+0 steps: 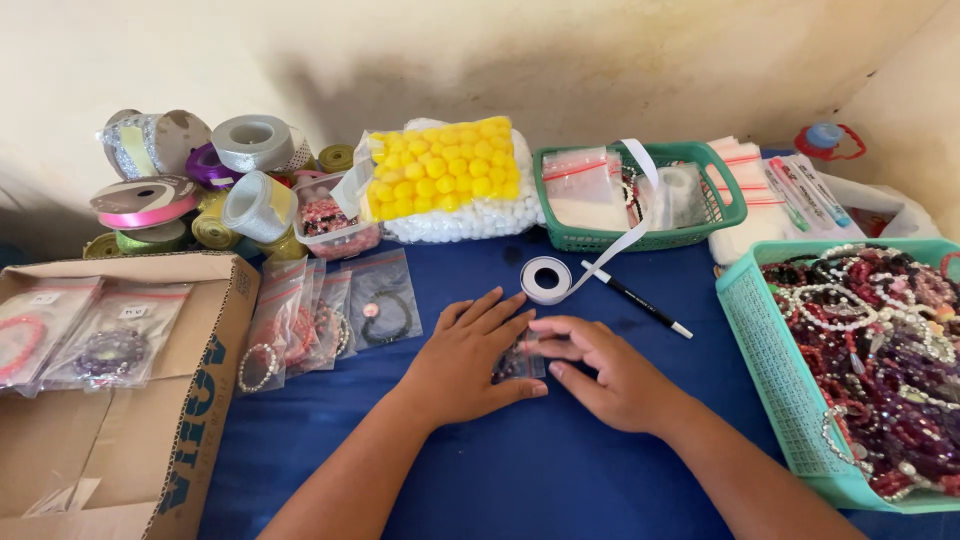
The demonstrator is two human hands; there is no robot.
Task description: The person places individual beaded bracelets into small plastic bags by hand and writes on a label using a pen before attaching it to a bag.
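My left hand (468, 360) lies flat, fingers together, pressing on a small clear plastic bag (522, 362) with a dark beaded bracelet inside, on the blue tablecloth (520, 470). My right hand (608, 372) rests beside it, fingers pinching the bag's right edge. Just beyond the hands lie a roll of white ribbon (546, 279) with a loose tail and a black pen (636, 299).
A turquoise basket (770, 380) full of beaded bracelets stands at right. A cardboard box (190, 400) with bagged bracelets sits at left, more bagged bracelets (330, 315) beside it. Ribbon spools (200, 180), bags of yellow and white pompoms (445, 175) and a green basket (640, 195) line the wall.
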